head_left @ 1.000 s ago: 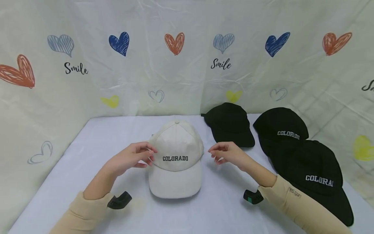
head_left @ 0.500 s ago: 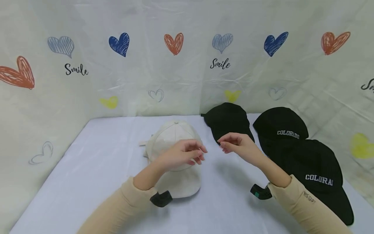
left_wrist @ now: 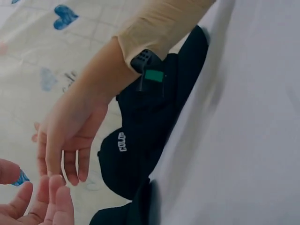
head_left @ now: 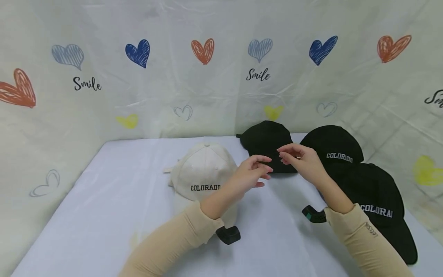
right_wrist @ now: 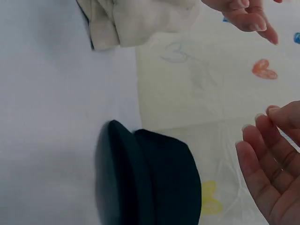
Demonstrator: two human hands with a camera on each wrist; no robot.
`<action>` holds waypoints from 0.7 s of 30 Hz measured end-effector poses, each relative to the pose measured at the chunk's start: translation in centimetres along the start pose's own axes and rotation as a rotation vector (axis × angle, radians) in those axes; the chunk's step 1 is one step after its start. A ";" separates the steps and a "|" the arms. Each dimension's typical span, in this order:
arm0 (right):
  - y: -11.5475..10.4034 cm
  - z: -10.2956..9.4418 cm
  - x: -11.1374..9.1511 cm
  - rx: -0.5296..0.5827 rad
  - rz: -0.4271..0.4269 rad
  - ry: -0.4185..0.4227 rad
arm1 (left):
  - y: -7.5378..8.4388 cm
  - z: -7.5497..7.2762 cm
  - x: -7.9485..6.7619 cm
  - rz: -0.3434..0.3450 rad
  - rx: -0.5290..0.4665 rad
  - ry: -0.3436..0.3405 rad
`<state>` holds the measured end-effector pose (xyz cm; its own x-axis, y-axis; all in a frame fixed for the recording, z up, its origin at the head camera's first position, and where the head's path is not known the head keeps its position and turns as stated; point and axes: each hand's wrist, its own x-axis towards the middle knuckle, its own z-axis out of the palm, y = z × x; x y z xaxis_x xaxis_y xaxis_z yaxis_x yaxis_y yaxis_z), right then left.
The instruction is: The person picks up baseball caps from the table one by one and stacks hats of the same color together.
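A pale backdrop printed with hearts and "Smile" stood behind the white-covered worktop. At the right of the worktop lay a front black cap, overlapping a rear black cap in the head view; both bore white lettering. The cream cap rested crown up, left of centre, its brim largely hidden behind the left forearm. A third black cap lay at the back edge, right of the cream cap.

The left hand was raised before the third black cap, fingers loosely bent and parted, with hold of nothing. The right hand was raised just beside it, fingers softly curved, thumb near the index fingertip, likewise holding nothing. The right wrist view showed the right hand apart from the third black cap. A small black device was noted under the left wrist, another under the right.
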<state>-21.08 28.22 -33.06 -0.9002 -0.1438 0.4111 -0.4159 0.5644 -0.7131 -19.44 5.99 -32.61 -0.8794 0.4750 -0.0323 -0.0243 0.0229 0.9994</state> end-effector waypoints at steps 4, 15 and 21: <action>1.6 -0.7 0.4 -0.081 0.081 0.038 | -0.3 1.0 1.8 0.037 0.106 0.047; 5.8 -1.5 1.4 -0.214 0.292 0.017 | -1.5 5.2 6.4 0.031 0.062 0.329; 7.1 -1.6 2.6 -0.271 0.341 -0.105 | -2.9 4.6 8.0 0.001 0.033 0.478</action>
<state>-26.14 33.14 -36.15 -0.9940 0.0135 0.1089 -0.0570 0.7846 -0.6173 -24.24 13.82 -35.79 -0.9997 0.0174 -0.0164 -0.0155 0.0543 0.9984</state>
